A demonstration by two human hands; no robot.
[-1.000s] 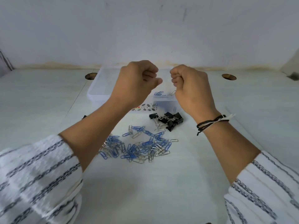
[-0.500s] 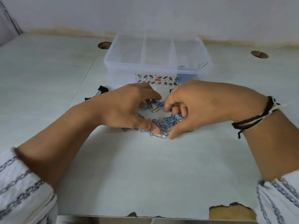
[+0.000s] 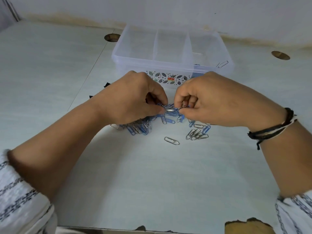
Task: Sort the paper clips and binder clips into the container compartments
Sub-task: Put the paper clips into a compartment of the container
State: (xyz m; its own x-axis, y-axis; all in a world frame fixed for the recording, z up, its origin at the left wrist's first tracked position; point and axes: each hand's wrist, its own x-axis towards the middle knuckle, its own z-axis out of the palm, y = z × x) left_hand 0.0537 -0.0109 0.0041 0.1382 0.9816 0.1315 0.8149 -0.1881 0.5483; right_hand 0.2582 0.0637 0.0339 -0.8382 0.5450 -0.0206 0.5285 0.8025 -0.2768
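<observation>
Both hands meet in the middle of the frame, just above the pile of clips point(image 3: 143, 127) on the white table point(image 3: 152, 174). The left hand point(image 3: 133, 98) has its thumb and forefinger pressed together on a silver clip point(image 3: 168, 109) at the top of the pile. The right hand point(image 3: 217, 100) has its fingers curled in, and its thumb and forefinger pinch the tangle of blue and silver clips just right of that silver one; which single clip it holds, I cannot tell. The two pinches are very near each other, almost touching.

The pile spreads under and below the hands. Most blue clips lie at the lower left of the hands. A small group of silver clips point(image 3: 196, 134) with one blue clip point(image 3: 206, 129) lies at the lower right. One silver clip point(image 3: 171, 140) lies alone below the middle, apart from the others.

The clear box point(image 3: 135, 56) with three compartments stands behind the hands, in the upper middle of the frame. The left and middle compartments look empty. In the right compartment one clip point(image 3: 222, 64) leans near the right wall, and something blue shows at its front.

Black binder clips point(image 3: 106, 84) show partly at the left, behind the left wrist. The right wrist has a black and white bracelet point(image 3: 271, 130).
</observation>
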